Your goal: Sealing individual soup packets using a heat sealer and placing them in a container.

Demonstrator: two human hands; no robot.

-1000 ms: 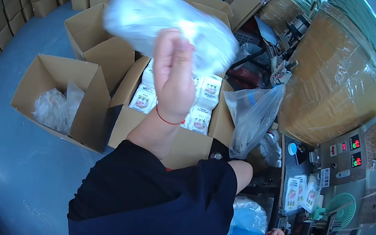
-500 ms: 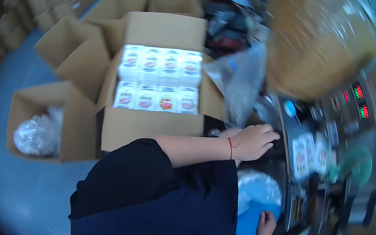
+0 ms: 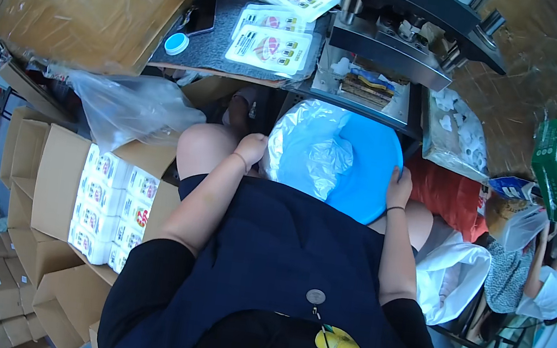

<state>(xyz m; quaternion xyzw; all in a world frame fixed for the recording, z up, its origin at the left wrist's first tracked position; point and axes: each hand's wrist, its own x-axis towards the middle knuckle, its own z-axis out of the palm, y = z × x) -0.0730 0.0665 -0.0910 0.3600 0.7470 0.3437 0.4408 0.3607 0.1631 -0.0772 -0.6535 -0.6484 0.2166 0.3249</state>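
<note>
A round blue basin (image 3: 373,162) sits across my lap, partly lined with crumpled silvery-clear plastic film (image 3: 304,145). My right hand (image 3: 400,187) is closed over its right rim, thumb on the inside. At the opposite side, my left hand (image 3: 251,149) is curled at the film-covered edge, seeming to grip film and rim together; its fingertips are hidden. Just beyond the basin stands a press machine (image 3: 388,50), with a metal base holding a small stack of flat pieces (image 3: 368,90).
White printed packs (image 3: 268,48) lie on the dark bench beside a round blue-lidded tub (image 3: 176,43) and a phone (image 3: 202,15). An open carton (image 3: 60,179) of white packs stands left, near a clear bag (image 3: 135,107). A green box (image 3: 555,170) and another person (image 3: 547,290) are at right.
My view has turned right, from the carton to the bench and basin. My left hand has come back from beside the bench to the basin's left edge; my right hand remains by its right rim.
</note>
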